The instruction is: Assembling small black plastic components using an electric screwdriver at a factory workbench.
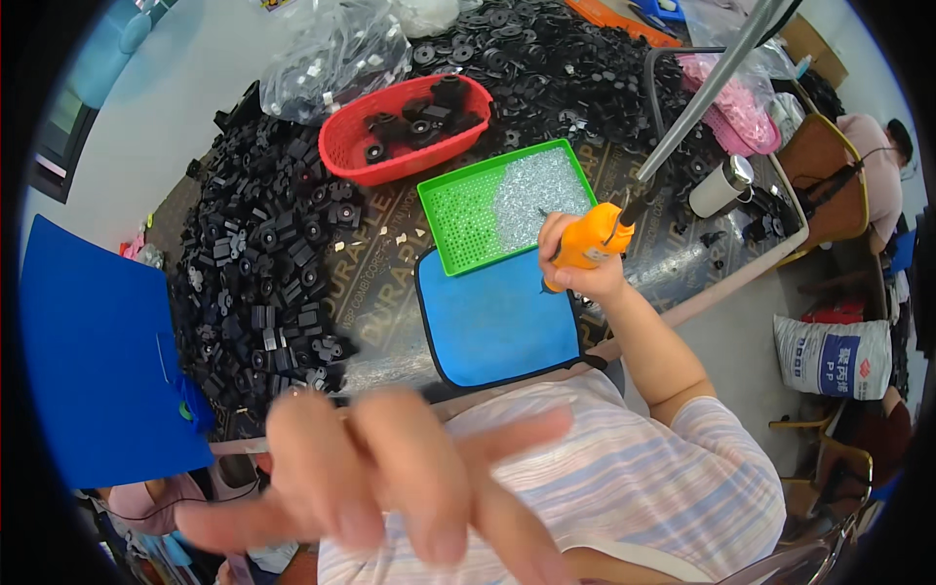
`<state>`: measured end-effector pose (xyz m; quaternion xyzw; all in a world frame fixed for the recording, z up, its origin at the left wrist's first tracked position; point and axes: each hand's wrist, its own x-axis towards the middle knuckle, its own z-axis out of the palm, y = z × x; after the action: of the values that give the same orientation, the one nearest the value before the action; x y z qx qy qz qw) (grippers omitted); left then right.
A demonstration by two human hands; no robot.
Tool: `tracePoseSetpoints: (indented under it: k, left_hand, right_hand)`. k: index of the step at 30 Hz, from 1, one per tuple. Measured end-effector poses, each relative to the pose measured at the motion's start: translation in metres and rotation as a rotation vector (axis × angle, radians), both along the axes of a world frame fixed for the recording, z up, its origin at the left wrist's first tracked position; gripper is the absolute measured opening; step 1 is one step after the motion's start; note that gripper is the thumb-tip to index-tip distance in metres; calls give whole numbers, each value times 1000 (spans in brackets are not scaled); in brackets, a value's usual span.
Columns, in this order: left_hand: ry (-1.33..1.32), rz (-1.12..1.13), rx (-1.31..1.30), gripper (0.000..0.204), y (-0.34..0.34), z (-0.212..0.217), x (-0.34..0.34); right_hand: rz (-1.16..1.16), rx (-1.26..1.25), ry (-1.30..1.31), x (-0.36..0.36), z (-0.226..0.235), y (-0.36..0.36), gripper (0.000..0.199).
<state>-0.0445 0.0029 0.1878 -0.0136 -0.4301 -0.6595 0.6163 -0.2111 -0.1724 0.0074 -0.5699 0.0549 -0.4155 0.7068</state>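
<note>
My right hand (575, 263) grips an orange electric screwdriver (588, 244) that hangs from a cable, held over the right edge of a blue mat (497, 327). Just beyond lies a green tray (458, 219) with many small silver screws heaped in its right half. My left hand (380, 487) is raised close to the camera, blurred, fingers spread and holding nothing. It covers part of my striped shirt.
A large pile of black plastic parts (263, 263) covers the table's left and far side. A red basket (405, 132) holds several black parts. A clear bag (331, 54), a pink basket (741, 112), a metal cup (721, 185) and a blue panel (97, 351) surround the work area. Another person (877, 166) sits at right.
</note>
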Motion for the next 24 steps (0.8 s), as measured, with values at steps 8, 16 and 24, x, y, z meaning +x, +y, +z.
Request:
tracePoseSetpoints:
  k: [8,16,24]
  left_hand:
    - [81,-43,35,37,36,6,2]
    - [62,-52,-107,38,41,-9,11]
    - [-390,764,123,38,-33,-76,70]
  right_hand:
    - [-17,-50,-21,5,2,5,31]
    - [-8,-22,-3,6,3,5,28]
    - [-47,-62,2,1,-4,-3,30]
